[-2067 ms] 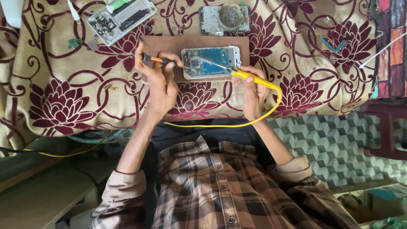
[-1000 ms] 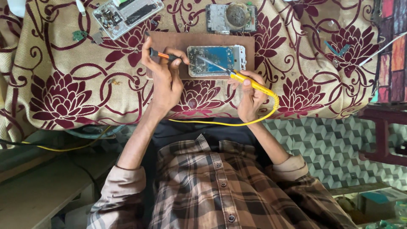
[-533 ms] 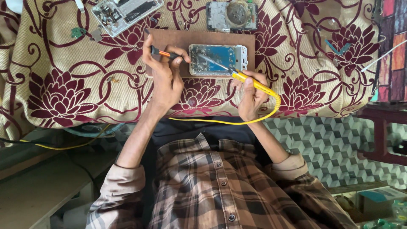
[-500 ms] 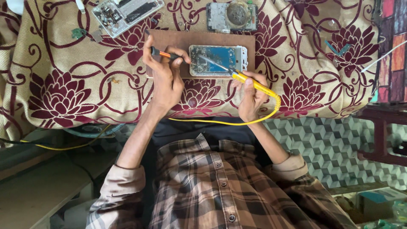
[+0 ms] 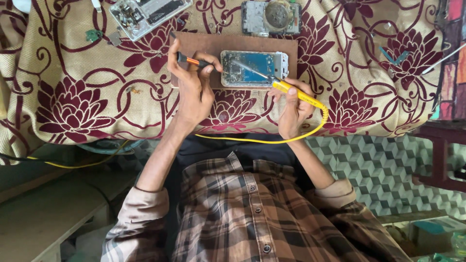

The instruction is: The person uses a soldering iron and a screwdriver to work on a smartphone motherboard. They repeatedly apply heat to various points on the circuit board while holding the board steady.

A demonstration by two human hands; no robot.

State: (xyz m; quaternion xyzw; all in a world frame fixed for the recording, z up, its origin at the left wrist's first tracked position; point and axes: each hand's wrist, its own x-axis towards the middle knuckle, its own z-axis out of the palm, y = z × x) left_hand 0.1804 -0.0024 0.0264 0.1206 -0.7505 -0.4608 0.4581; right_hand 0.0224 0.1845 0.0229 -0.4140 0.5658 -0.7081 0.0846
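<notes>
Opened phone lain on brown board atop floral cloth | yellow soldering iron gripped by right hand, tip on phone | orange-handled tool pinched by left hand.

A: Camera position?
B: One head-worn view, facing steeply down over the wearer's shirt toward the cloth.
A: Range?
B: Arm's length. No second view.
</notes>
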